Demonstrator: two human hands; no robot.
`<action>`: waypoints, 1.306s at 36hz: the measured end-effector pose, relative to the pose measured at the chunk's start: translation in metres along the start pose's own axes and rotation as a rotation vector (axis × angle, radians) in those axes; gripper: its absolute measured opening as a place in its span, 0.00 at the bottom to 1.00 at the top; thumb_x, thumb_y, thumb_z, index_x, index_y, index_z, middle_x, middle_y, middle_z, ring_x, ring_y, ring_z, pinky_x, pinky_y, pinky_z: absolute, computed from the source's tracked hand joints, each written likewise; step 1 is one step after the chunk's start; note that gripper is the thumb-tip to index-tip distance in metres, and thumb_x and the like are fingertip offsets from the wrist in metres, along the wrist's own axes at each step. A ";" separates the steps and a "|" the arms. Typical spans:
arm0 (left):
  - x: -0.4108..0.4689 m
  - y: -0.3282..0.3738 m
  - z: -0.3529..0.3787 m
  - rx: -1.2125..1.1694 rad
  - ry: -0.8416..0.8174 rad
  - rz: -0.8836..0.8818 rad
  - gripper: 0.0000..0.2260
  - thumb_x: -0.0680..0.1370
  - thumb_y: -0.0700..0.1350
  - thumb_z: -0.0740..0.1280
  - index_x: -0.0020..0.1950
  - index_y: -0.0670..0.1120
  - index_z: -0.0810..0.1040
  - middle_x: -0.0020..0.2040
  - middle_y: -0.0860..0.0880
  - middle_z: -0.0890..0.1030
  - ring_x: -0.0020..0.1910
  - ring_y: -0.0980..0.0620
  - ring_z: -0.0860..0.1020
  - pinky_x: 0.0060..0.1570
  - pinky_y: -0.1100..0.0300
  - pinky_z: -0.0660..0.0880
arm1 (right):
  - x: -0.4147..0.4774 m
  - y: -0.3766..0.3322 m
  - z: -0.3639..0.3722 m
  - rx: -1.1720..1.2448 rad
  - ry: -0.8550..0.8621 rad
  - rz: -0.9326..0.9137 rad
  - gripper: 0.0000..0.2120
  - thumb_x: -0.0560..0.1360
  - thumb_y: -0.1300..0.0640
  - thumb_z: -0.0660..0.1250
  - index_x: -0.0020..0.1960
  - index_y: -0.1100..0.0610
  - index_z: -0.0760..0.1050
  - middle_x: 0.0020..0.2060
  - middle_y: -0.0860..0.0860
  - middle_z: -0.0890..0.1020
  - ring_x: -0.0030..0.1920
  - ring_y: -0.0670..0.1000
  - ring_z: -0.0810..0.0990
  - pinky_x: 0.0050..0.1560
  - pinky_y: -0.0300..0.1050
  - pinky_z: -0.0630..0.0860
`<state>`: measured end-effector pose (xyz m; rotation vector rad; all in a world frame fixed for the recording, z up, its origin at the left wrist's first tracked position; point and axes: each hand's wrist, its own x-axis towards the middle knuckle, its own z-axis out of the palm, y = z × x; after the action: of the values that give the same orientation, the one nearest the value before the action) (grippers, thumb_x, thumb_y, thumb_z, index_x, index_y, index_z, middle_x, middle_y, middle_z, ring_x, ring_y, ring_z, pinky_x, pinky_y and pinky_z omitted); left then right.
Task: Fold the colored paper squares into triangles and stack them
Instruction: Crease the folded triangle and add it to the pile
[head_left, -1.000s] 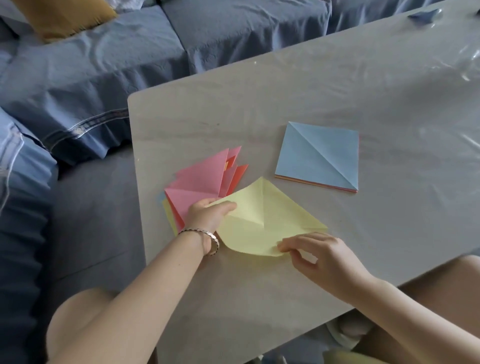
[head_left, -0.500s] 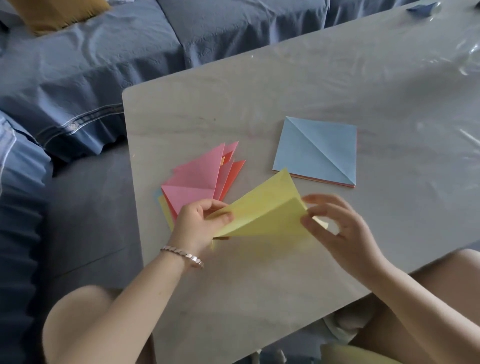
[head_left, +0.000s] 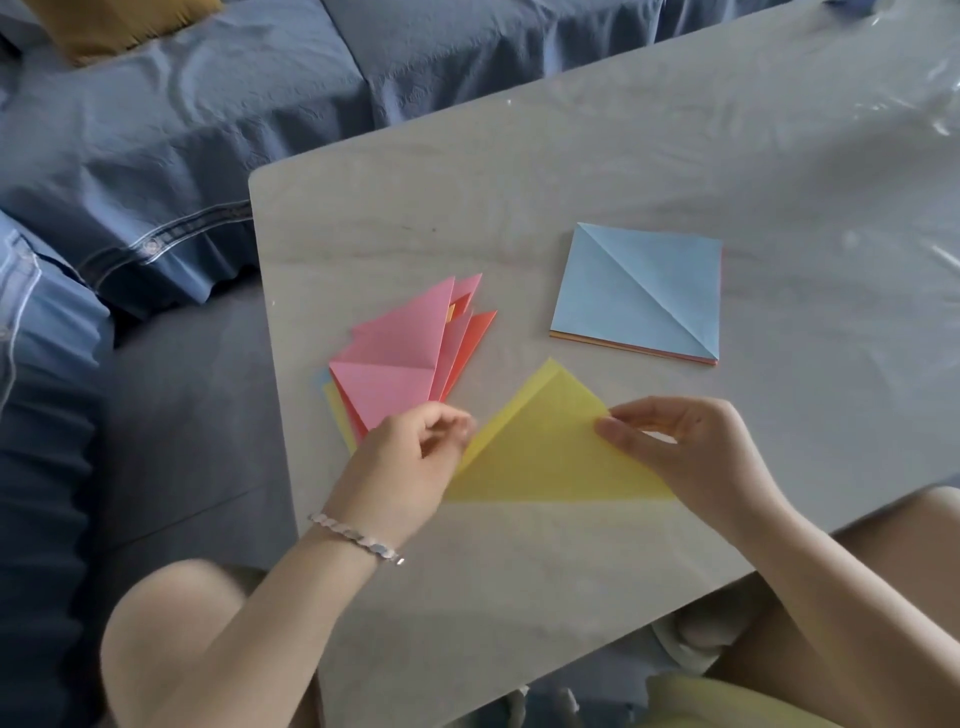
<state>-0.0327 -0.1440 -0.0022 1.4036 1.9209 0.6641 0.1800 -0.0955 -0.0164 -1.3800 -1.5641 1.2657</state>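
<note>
A yellow paper (head_left: 545, 457) is folded over into a triangle and held just above the grey table (head_left: 519, 597). My left hand (head_left: 410, 462) pinches its left corner and my right hand (head_left: 675, 447) pinches its right corner. To the left lies a fanned pile of folded triangles (head_left: 405, 364), pink on top with red, yellow and blue edges showing below. A stack of flat squares (head_left: 639, 291) with a creased light-blue sheet on top sits behind the yellow paper, to the right.
The table's left edge (head_left: 270, 364) borders a blue sofa (head_left: 156, 156) with a mustard cushion (head_left: 104, 26) at the top left. Clear plastic wrap (head_left: 909, 119) lies at the far right. My bare knees sit below the table's near edge.
The yellow sheet went from lying open on the table to being lifted and folded in half. My right hand rose from the near corner to the right corner.
</note>
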 end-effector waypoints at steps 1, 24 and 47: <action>-0.001 0.005 0.001 -0.036 0.054 0.029 0.07 0.76 0.52 0.63 0.49 0.53 0.79 0.41 0.58 0.82 0.38 0.66 0.78 0.37 0.76 0.70 | -0.002 -0.002 0.001 -0.002 0.004 -0.011 0.08 0.68 0.57 0.74 0.32 0.47 0.79 0.30 0.37 0.82 0.34 0.35 0.78 0.37 0.24 0.70; -0.030 0.038 0.020 -0.235 0.295 0.277 0.16 0.68 0.39 0.74 0.45 0.60 0.79 0.32 0.66 0.79 0.34 0.67 0.77 0.39 0.78 0.69 | -0.028 -0.029 0.016 0.220 0.062 -0.031 0.08 0.68 0.62 0.72 0.39 0.50 0.79 0.30 0.43 0.82 0.30 0.39 0.78 0.33 0.27 0.71; -0.034 0.039 0.019 -0.253 0.182 0.245 0.16 0.72 0.37 0.71 0.47 0.60 0.79 0.37 0.68 0.80 0.38 0.68 0.78 0.41 0.78 0.69 | -0.029 -0.030 0.016 0.225 0.029 0.033 0.09 0.66 0.61 0.72 0.38 0.46 0.80 0.28 0.42 0.81 0.28 0.39 0.76 0.33 0.28 0.72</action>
<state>0.0131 -0.1642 0.0206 1.4674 1.7385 1.1444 0.1621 -0.1256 0.0106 -1.2796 -1.3389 1.3894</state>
